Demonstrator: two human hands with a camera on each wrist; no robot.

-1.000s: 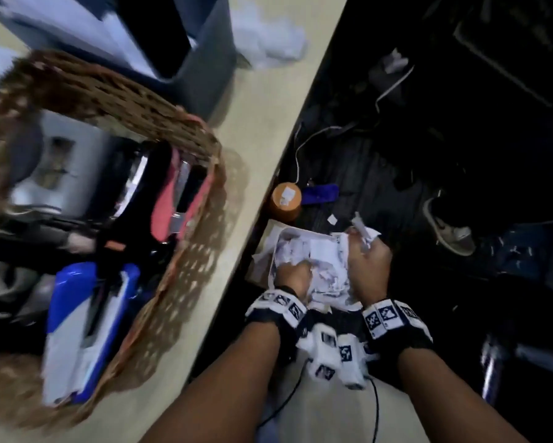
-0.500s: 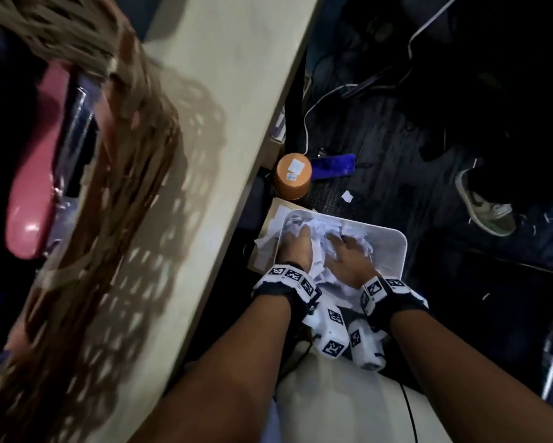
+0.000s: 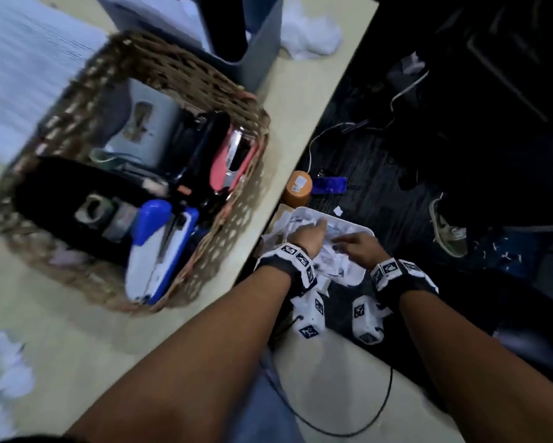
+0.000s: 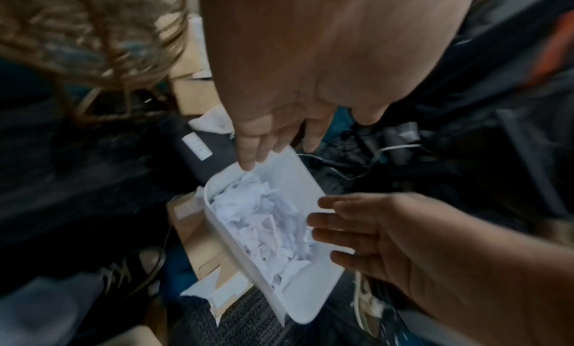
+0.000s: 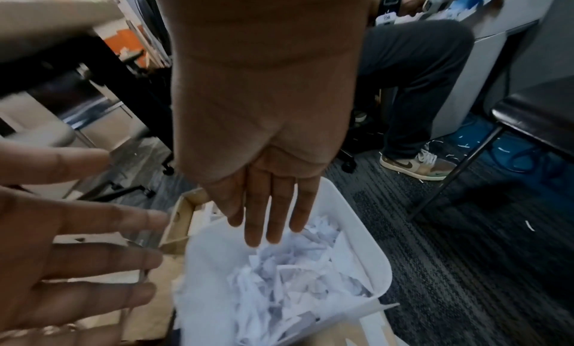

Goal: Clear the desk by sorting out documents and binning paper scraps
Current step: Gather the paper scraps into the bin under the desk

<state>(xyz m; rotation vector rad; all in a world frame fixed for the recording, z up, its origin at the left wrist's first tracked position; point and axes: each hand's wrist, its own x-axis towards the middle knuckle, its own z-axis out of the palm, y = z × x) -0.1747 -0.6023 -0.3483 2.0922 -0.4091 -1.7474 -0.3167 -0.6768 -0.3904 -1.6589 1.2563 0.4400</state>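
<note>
Dark carpet (image 3: pixel 380 174) runs beside your desk (image 3: pixel 300 100), where a wicker basket (image 3: pixel 185 75) sits near the edge. Down on the floor stands the white bin (image 5: pixel 366 258), heaped with torn paper scraps (image 5: pixel 279 277). Your left hand (image 3: pixel 307 235) and right hand (image 3: pixel 361 244) hover just over it, fingers straight, holding nothing.

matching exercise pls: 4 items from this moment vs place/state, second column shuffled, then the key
Items:
1. white bin
2. torn paper scraps
3. wicker basket
4. left hand

Places/states:
A. on the desk, holding staplers
B. piled inside the bin
C. open, fingers straight, over the bin
D. on the floor beside the desk

Pairs: 1-D, 2-B, 3-A, 4-C
</note>
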